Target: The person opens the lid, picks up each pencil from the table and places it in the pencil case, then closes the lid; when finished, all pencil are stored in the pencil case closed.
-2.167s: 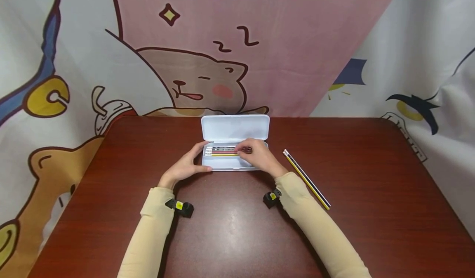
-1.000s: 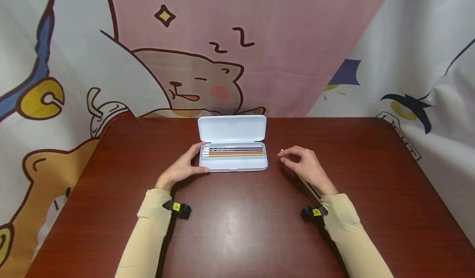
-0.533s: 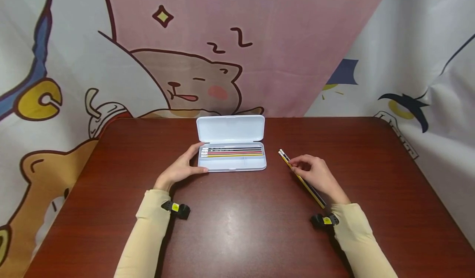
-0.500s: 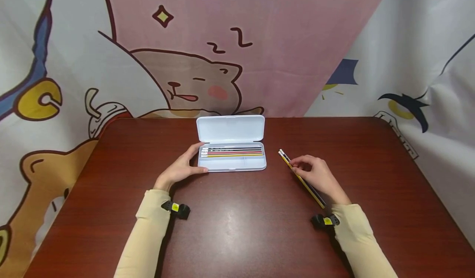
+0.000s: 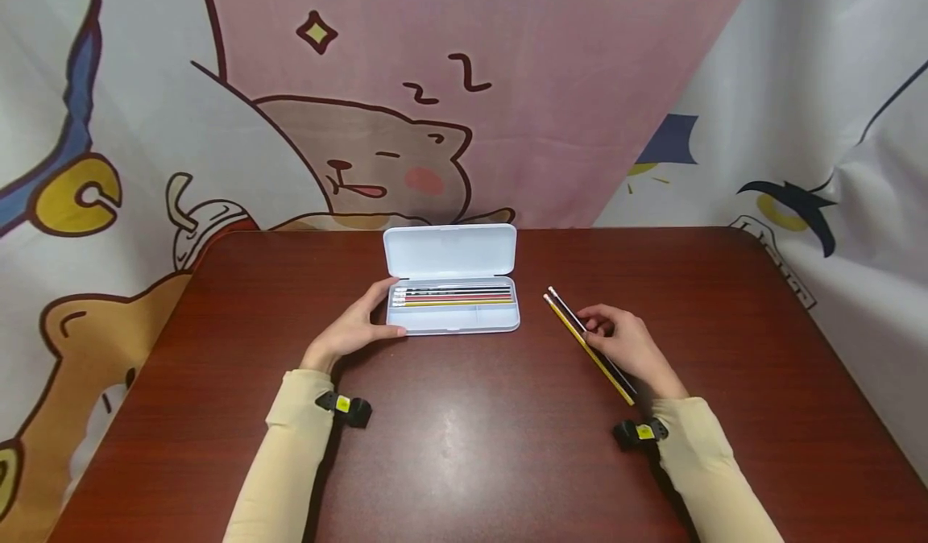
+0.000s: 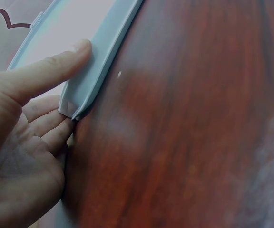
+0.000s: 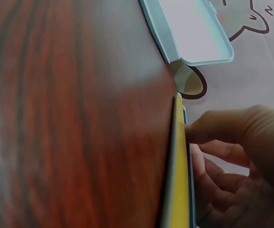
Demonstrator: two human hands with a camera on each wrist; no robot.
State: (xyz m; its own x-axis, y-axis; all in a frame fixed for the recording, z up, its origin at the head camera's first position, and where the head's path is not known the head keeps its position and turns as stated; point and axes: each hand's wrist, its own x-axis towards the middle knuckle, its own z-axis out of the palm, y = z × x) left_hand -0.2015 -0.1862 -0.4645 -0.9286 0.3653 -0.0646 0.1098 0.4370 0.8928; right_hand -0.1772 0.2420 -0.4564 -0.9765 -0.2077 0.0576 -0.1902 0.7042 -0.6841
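Observation:
A white pencil case point(image 5: 435, 318) stands with its lid raised at the back middle of the table. Several pencils lie in its rear compartment, black, red and yellow among them. My left hand point(image 5: 351, 333) holds the case's left end, thumb on the front edge and fingers behind. To the right of the case, a dark pencil point(image 5: 562, 303) and a yellow pencil point(image 5: 569, 325) lie slantwise, their white ends slightly apart. My right hand point(image 5: 629, 348) pinches the dark pencil between thumb and fingers. In the right wrist view, the yellow pencil point(image 7: 179, 166) hides most of the dark one.
The reddish-brown wooden table point(image 5: 449, 430) reaches back to a cartoon-printed curtain point(image 5: 565, 84). The raised lid point(image 5: 449, 250) stands close to that curtain. A black camera is strapped to each wrist.
My right hand has left the case and moved right to the two pencils. Just now it slid down along them, and the dark pencil's top end parted from the yellow one. The left hand stays put.

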